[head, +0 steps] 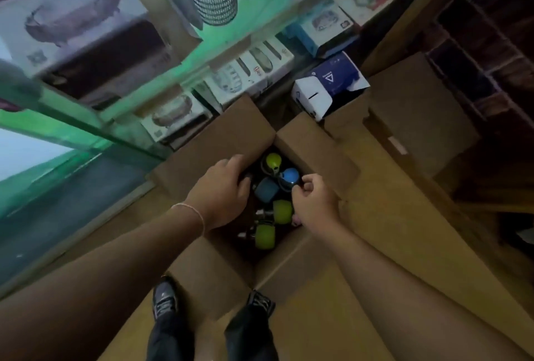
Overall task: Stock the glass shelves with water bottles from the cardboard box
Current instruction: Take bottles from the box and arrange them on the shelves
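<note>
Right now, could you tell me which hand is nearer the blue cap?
Right. The right hand sits just beside the blue cap; the left hand is across the box opening.

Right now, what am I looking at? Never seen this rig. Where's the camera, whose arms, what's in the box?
There is no robot here. The single picture comes from a wide-angle camera worn on a person's head, looking down, so the arms and shoes are theirs. On the floor stands an open cardboard box holding water bottles with green and blue caps. The left hand rests on the box's left flap edge, fingers curled over it. The right hand reaches into the box, fingers curled beside the blue cap; whether it grips a bottle is unclear. At upper left are the glass shelves, carrying boxed goods.
</note>
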`<control>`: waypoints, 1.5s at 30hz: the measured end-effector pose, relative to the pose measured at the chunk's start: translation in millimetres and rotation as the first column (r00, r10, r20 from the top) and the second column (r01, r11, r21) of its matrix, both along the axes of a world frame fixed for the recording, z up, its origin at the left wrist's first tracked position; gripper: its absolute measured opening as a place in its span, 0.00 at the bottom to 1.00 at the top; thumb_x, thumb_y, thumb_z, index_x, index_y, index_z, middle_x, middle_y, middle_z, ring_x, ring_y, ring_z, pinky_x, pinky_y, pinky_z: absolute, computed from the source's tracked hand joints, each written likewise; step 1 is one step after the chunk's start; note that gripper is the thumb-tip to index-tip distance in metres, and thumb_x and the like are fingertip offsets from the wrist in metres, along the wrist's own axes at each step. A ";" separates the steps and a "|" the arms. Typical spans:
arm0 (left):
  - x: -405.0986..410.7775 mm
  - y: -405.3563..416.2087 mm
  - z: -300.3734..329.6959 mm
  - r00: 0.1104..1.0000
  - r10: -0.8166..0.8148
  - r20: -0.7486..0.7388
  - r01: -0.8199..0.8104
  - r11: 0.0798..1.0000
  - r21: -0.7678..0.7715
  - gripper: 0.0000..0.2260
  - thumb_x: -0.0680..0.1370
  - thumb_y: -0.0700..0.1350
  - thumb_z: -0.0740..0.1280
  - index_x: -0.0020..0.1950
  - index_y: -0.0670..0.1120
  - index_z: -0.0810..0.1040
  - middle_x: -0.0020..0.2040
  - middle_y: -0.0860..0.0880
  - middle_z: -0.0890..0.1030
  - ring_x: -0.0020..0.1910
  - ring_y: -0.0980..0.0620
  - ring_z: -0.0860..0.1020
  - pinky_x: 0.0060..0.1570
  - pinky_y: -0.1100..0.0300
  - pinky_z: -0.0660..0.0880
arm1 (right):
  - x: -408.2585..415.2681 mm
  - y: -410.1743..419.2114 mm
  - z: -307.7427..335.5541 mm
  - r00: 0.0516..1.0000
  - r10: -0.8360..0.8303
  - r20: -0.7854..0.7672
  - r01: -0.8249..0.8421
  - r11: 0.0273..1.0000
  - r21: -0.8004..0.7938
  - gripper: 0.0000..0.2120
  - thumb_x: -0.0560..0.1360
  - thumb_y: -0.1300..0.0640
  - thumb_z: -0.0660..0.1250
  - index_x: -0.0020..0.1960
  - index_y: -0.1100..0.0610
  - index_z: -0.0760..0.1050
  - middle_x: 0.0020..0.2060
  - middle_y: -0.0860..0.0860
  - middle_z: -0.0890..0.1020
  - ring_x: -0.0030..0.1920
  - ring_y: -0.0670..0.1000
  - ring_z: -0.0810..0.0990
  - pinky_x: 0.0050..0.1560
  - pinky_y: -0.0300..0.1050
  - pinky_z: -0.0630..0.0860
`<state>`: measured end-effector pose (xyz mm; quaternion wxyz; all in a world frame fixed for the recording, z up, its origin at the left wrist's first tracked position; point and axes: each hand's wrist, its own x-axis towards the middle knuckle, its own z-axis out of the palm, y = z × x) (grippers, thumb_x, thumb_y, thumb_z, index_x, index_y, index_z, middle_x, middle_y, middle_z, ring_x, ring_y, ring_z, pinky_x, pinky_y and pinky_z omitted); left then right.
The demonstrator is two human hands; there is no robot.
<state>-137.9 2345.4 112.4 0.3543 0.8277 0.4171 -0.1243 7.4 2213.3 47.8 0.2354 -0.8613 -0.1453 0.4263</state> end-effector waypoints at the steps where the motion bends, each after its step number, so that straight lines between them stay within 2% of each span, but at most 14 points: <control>1: 3.4 0.4 -17.8 1.000 0.000 -0.004 0.000 1.000 -0.007 0.22 0.81 0.49 0.59 0.75 0.45 0.62 0.67 0.42 0.71 0.65 0.43 0.71 0.63 0.52 0.67 | 2.4 4.6 -21.2 1.000 0.023 0.004 -0.023 1.000 -0.010 0.20 0.73 0.45 0.63 0.63 0.50 0.71 0.56 0.52 0.78 0.54 0.56 0.81 0.52 0.57 0.81; 5: 8.5 -1.7 -81.6 1.000 0.005 -0.011 -0.006 0.999 -0.034 0.23 0.81 0.50 0.59 0.76 0.47 0.61 0.68 0.44 0.71 0.64 0.46 0.71 0.65 0.51 0.69 | 12.4 29.1 -91.9 0.986 0.146 0.086 -0.141 0.988 -0.067 0.23 0.74 0.43 0.63 0.66 0.50 0.70 0.59 0.51 0.77 0.55 0.54 0.78 0.57 0.56 0.77; 7: 4.9 -4.8 -109.0 1.000 0.027 -0.004 -0.027 0.998 -0.052 0.24 0.81 0.50 0.59 0.76 0.47 0.59 0.69 0.45 0.70 0.65 0.47 0.71 0.65 0.51 0.69 | 16.2 41.9 -126.7 0.985 0.157 0.069 -0.153 0.987 -0.054 0.24 0.76 0.46 0.66 0.70 0.53 0.69 0.62 0.53 0.75 0.58 0.54 0.77 0.59 0.52 0.76; 11: -7.4 -5.9 -153.8 0.996 0.076 0.039 -0.073 0.994 -0.077 0.24 0.81 0.50 0.60 0.76 0.49 0.60 0.67 0.47 0.71 0.62 0.48 0.73 0.63 0.51 0.71 | 25.0 67.8 -187.2 0.979 0.189 0.071 -0.184 0.981 -0.069 0.26 0.77 0.51 0.68 0.72 0.57 0.67 0.65 0.57 0.73 0.62 0.58 0.74 0.56 0.47 0.72; 17: -16.4 6.7 -194.2 0.994 0.097 0.058 -0.094 0.993 -0.067 0.23 0.81 0.51 0.60 0.75 0.49 0.61 0.66 0.48 0.71 0.62 0.50 0.73 0.62 0.53 0.71 | 30.2 98.8 -244.8 0.938 0.300 0.176 -0.269 0.946 -0.184 0.33 0.75 0.48 0.69 0.76 0.51 0.61 0.69 0.58 0.68 0.67 0.62 0.70 0.65 0.57 0.72; 26: -17.9 17.0 -218.1 0.991 0.104 0.082 -0.099 0.993 -0.062 0.22 0.81 0.49 0.60 0.74 0.48 0.62 0.63 0.45 0.73 0.59 0.47 0.75 0.60 0.51 0.72 | 29.9 116.5 -290.8 0.883 0.434 0.179 -0.367 0.876 -0.313 0.35 0.75 0.53 0.69 0.78 0.48 0.58 0.71 0.60 0.65 0.67 0.64 0.70 0.65 0.55 0.71; 32: -22.1 14.6 -220.7 0.986 0.137 0.091 -0.130 0.989 -0.071 0.22 0.81 0.50 0.61 0.74 0.49 0.63 0.63 0.46 0.73 0.58 0.48 0.75 0.60 0.51 0.73 | 25.9 109.1 -297.8 0.840 0.481 0.251 -0.396 0.860 -0.322 0.32 0.78 0.59 0.66 0.78 0.49 0.57 0.71 0.62 0.64 0.67 0.65 0.69 0.67 0.57 0.70; 36: -31.3 2.1 -207.0 0.985 0.159 0.073 -0.151 0.983 -0.101 0.23 0.81 0.51 0.60 0.75 0.49 0.61 0.66 0.47 0.72 0.61 0.50 0.74 0.62 0.54 0.71 | 13.5 90.8 -277.8 0.838 0.455 0.302 -0.382 0.884 -0.270 0.31 0.77 0.54 0.66 0.77 0.49 0.57 0.68 0.60 0.64 0.65 0.63 0.68 0.64 0.55 0.70; 39: -39.8 -5.6 -180.2 0.985 0.170 0.036 -0.165 0.979 -0.117 0.24 0.81 0.51 0.60 0.76 0.50 0.60 0.67 0.49 0.71 0.63 0.51 0.73 0.63 0.55 0.71 | 8.8 74.2 -241.3 0.810 0.460 0.365 -0.405 0.888 -0.218 0.31 0.76 0.48 0.67 0.76 0.50 0.59 0.66 0.59 0.67 0.64 0.62 0.70 0.63 0.55 0.71; 42: -53.2 -12.7 -139.7 0.981 0.194 0.001 -0.192 0.971 -0.143 0.24 0.81 0.51 0.61 0.76 0.51 0.60 0.67 0.50 0.71 0.63 0.53 0.73 0.62 0.57 0.71 | 5.7 56.2 -195.4 0.825 0.429 0.368 -0.395 0.903 -0.168 0.31 0.75 0.47 0.68 0.74 0.50 0.62 0.64 0.58 0.69 0.63 0.61 0.70 0.63 0.55 0.71; 45: -68.8 -18.6 -90.8 0.983 0.181 -0.022 -0.183 0.970 -0.158 0.25 0.80 0.51 0.61 0.76 0.52 0.59 0.68 0.51 0.70 0.64 0.53 0.72 0.64 0.56 0.71 | -3.2 40.1 -138.9 0.855 0.390 0.341 -0.373 0.921 -0.117 0.30 0.73 0.45 0.69 0.72 0.46 0.63 0.62 0.55 0.69 0.59 0.60 0.73 0.59 0.56 0.75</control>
